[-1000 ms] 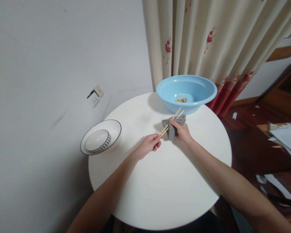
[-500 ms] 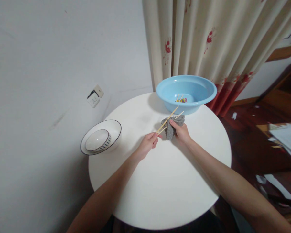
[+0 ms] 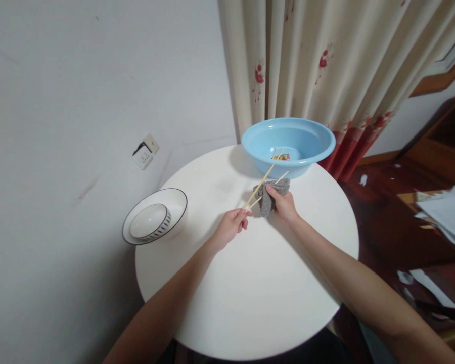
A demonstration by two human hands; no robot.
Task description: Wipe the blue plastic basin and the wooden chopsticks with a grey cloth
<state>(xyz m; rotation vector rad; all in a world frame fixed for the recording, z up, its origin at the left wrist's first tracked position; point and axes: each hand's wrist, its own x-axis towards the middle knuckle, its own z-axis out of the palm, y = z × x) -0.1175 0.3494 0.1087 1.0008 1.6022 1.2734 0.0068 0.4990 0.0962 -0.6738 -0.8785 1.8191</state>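
Two pale wooden chopsticks (image 3: pixel 259 186) are pinched at their near ends by my left hand (image 3: pixel 231 226), spreading apart toward the far side. My right hand (image 3: pixel 284 203) grips a crumpled grey cloth (image 3: pixel 267 206), its thumb on top. One chopstick passes through the cloth's folds and its tip comes out beyond; the other runs along the cloth's left side. Behind the hands stands a light blue plastic basin (image 3: pixel 253 157), with thin sticks and a colourful label on its inside bottom.
On the left of the round white table (image 3: pixel 227 298), a small patterned bowl (image 3: pixel 148 221) sits inside a larger dark-rimmed white bowl (image 3: pixel 178 205). A wall socket (image 3: pixel 143 157) is beyond. Curtains (image 3: pixel 299 60) hang behind the basin. Papers (image 3: pixel 447 212) lie at the right.
The chopsticks have spread a little wider apart, the left one swinging leftward. Both hands keep their holds, and the whole view has shifted slightly.
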